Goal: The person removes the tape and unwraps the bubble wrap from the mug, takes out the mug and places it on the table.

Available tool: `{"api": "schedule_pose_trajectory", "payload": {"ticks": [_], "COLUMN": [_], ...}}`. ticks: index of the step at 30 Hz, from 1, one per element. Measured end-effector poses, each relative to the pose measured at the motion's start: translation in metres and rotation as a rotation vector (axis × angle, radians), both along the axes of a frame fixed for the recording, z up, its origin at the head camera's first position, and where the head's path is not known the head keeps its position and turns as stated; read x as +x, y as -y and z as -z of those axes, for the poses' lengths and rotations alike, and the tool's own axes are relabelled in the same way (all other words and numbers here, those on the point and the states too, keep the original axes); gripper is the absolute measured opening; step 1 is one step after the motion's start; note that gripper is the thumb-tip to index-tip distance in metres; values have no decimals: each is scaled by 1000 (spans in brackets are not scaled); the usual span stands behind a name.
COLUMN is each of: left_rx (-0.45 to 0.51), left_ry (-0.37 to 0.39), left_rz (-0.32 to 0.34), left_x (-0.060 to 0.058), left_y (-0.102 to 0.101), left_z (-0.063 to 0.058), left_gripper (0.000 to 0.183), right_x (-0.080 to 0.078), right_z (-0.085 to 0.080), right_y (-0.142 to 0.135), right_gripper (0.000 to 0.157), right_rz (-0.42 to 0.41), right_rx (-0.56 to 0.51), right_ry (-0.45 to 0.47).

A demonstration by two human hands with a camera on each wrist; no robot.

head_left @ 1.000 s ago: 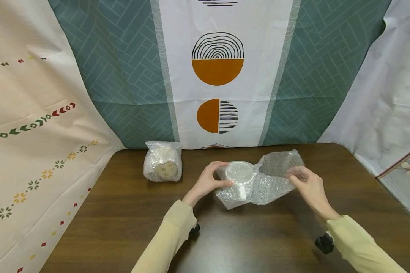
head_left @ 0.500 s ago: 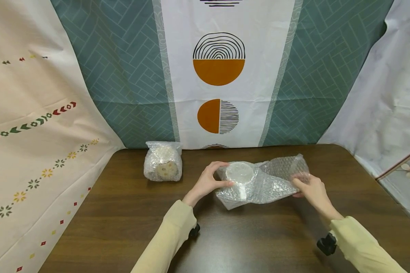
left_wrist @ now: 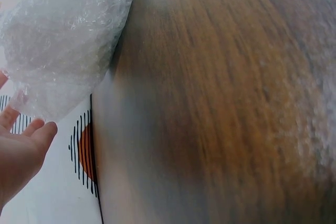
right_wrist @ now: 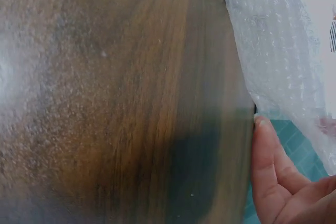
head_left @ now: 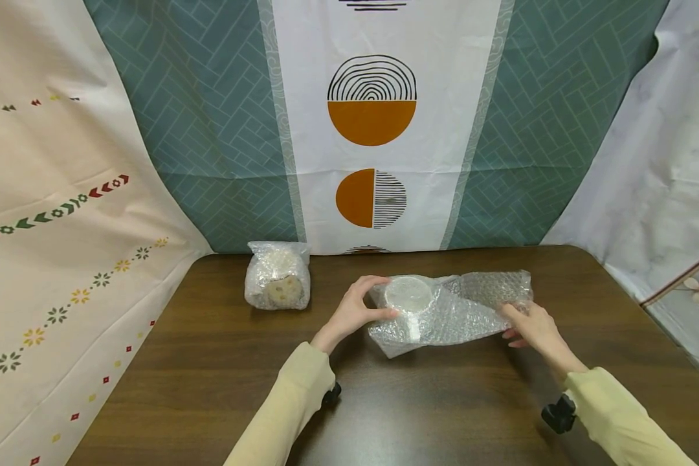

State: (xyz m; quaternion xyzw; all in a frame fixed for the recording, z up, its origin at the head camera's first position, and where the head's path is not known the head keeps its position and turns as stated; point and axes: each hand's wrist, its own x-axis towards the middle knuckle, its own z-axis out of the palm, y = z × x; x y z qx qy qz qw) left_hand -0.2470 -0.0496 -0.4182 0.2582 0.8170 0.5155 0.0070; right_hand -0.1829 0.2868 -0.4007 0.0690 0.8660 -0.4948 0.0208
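A round, pale-topped object [head_left: 409, 295] sits under clear bubble wrap [head_left: 457, 322] on the brown table; its exact kind is hidden. My left hand [head_left: 354, 309] holds its left side, fingers at the far side and thumb at the near side. The wrap's loose end stretches right, where my right hand [head_left: 534, 329] pinches its near corner between thumb and fingers. In the left wrist view, fingertips of the left hand [left_wrist: 23, 153] touch the crinkled wrap [left_wrist: 65, 40]. The right wrist view has the right hand [right_wrist: 281, 177] at the edge of the wrap sheet [right_wrist: 278, 40].
Another bubble-wrapped bundle [head_left: 277, 277], with a tan patterned part showing, stands at the back left of the wooden table [head_left: 210, 382]. Patterned cloths hang behind the table [head_left: 221, 129] and at both sides.
My right hand has moved slightly right and down, drawing the loose wrap flatter and straighter. The raised flap has come down toward the table. The left hand has stayed in place.
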Motion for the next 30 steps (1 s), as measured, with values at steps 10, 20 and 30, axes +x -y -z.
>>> {"api": "schedule_pose_trajectory", "payload": {"ticks": [10,20,30], "left_rx": [16,29,-8], "left_ry": [-3,-1,-5], "left_rz": [6,19,-6], "left_x": [8,14,1], "left_y": [1,2,0], "left_z": [-9,-17,0], "left_gripper": [61,60,62], "right_x": [2,2,4], "right_z": [-3,-11,-26], "right_y": [-1,-6,-11], "right_gripper": [39,50,66], "right_rz": [107,117,209], "right_rx": [-34,54,187], "right_ry": [-133,-135,-189]}}
